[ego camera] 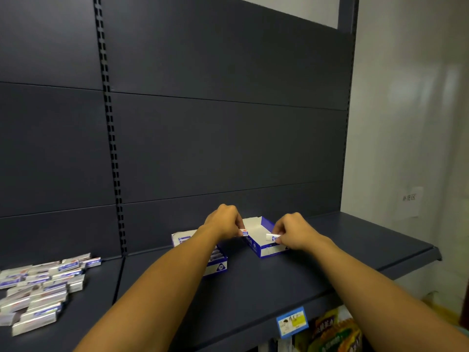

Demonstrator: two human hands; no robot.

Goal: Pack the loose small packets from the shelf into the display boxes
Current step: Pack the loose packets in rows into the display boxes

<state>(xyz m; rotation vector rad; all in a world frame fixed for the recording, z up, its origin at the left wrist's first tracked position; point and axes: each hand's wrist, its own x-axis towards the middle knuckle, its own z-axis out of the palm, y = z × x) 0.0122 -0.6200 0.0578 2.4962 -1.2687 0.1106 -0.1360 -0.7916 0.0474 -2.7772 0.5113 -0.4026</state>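
Observation:
An open blue-and-white display box [264, 248] sits on the dark shelf, its white inside showing. My left hand [223, 221] pinches a small white packet [244, 232] at the box's left wall. Over the box's right side, my right hand [294, 232] pinches another small white packet [272, 236]. A second display box [218, 265] holding packets lies to the left, partly hidden under my left forearm. Several loose blue-and-silver packets [38, 288] are heaped at the shelf's far left.
The dark shelf [253, 288] has a slotted upright [111, 138] at its back and a front lip bearing a blue price tag [291, 322]. Colourful snack bags [332, 334] sit on the level below. A pale wall stands to the right.

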